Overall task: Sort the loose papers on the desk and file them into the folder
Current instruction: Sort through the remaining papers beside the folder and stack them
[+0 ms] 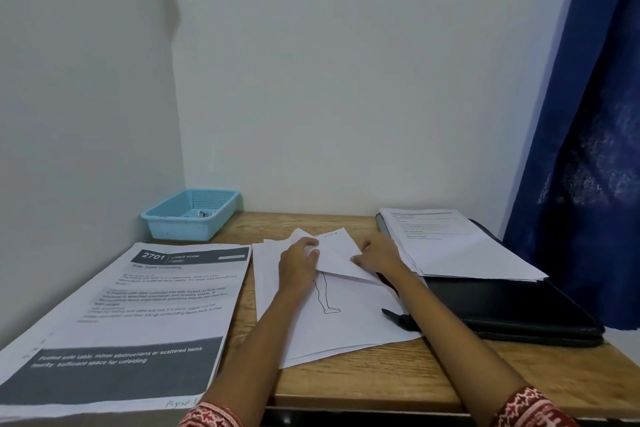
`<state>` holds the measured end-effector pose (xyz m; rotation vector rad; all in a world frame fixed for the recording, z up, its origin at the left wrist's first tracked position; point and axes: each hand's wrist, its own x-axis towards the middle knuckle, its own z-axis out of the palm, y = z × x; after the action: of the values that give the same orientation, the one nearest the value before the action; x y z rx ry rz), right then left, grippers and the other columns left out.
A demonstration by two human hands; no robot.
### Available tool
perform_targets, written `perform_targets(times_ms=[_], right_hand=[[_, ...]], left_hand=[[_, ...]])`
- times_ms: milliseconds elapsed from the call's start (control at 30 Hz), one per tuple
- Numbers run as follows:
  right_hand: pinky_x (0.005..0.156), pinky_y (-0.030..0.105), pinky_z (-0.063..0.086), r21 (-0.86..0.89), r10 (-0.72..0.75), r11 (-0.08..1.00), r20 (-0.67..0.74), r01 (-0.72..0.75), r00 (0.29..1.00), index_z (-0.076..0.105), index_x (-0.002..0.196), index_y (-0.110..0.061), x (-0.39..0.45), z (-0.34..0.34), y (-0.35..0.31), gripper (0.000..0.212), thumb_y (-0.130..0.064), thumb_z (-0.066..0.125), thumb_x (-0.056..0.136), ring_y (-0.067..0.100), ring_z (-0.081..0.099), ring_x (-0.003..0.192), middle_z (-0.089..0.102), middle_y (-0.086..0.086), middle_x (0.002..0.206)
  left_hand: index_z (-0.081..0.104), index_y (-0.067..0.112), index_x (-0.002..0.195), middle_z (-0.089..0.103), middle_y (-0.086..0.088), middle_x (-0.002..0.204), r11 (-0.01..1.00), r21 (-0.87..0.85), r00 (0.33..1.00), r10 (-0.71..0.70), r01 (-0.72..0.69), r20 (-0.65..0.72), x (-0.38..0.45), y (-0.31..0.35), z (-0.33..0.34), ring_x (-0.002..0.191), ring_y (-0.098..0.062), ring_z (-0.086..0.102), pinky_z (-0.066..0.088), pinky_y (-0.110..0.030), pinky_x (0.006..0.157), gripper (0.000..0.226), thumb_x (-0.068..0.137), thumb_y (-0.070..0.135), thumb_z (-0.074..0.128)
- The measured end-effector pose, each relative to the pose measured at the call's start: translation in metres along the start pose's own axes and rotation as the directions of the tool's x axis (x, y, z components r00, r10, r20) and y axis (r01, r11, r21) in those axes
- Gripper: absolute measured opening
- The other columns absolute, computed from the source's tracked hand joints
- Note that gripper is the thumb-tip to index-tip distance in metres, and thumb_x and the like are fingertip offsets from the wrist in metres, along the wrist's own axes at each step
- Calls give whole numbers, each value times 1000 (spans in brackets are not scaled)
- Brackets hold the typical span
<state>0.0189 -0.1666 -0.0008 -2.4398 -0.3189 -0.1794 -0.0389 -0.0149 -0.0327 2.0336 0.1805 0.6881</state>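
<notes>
A loose pile of white papers [349, 326] lies in the middle of the wooden desk; its top flat sheet shows a line drawing of legs. Both hands hold a smaller white sheet [337, 255] raised over the pile's far end. My left hand [298, 262] grips its left edge with curled fingers, and my right hand [379, 255] pinches its right edge. A black folder [512, 308] lies at the right with a stack of printed sheets [457, 246] on top of it. A second printed stack headed "2701" [138, 315] lies at the left.
A light blue plastic basket [192, 215] stands in the far left corner against the wall. A dark blue curtain [588, 114] hangs at the right, beside the folder. The desk's front edge [363, 402] runs just ahead of my sleeves.
</notes>
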Motion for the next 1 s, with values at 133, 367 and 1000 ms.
perform_targets(times_ms=[133,367,1000], right_hand=[[50,11,28,123,-61,990,-106,74,992,62,89,-3,-3,-1,-3,24,-8,77,70,21,58,80,62,5,84],[51,17,35,34,-311,948,-133,318,941,56,68,-21,-15,6,-8,23,0,62,75,7,46,54,51,-9,55],[70,27,40,203,-101,972,-88,117,991,54,113,-8,-14,3,-1,32,-16,66,85,19,56,88,57,-1,95]], left_hand=[[68,9,97,67,-4,99,999,-48,1000,-5,4,-16,0,3,-1,90,-14,54,36,-21,73,19,90,8,50],[66,5,82,60,-6,71,988,-117,994,-104,99,-36,3,5,1,69,-17,54,35,-21,59,44,94,42,46],[43,15,57,49,2,60,979,-131,987,-159,154,-27,4,3,-3,68,-18,49,33,-18,57,37,91,21,57]])
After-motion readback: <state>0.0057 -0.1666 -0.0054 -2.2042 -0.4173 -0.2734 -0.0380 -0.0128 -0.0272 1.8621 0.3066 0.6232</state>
